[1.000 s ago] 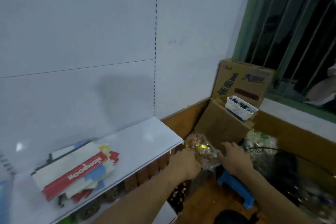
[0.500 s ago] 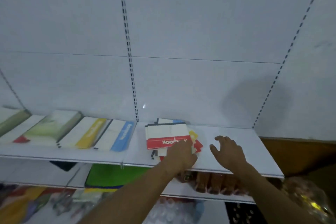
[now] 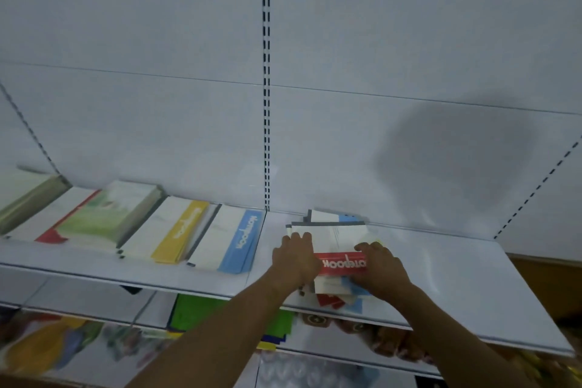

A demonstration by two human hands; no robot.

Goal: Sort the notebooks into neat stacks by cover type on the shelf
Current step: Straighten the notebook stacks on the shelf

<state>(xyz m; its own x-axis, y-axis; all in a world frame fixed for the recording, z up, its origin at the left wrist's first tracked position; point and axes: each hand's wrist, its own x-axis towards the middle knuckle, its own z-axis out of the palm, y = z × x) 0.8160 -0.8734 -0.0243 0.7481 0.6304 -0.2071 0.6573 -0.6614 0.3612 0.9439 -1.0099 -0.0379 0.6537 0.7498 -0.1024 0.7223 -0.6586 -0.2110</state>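
A messy pile of notebooks (image 3: 334,236) lies on the white shelf (image 3: 459,280), right of the middle upright. Its top notebook is white with a red "Notebook" band (image 3: 343,263); blue, red and yellow covers stick out underneath. My left hand (image 3: 294,258) grips the pile's left edge, fingers over the top cover. At the pile's right edge my right hand (image 3: 382,268) holds on, its fingers curled over the red band. Left of the pile lie neat stacks with a blue band (image 3: 241,241), a yellow band (image 3: 181,231) and a green cover (image 3: 110,214).
Further left lie a red-cornered notebook (image 3: 53,225) and an olive stack (image 3: 25,195). The shelf's right part is bare. A lower shelf holds green sheets (image 3: 201,312) and blurred coloured goods. The white back panel has slotted uprights (image 3: 266,135).
The view swung left from the boxes by the window to the shelf. Both hands moved from the crinkly bag onto the pile and now hold its two sides.
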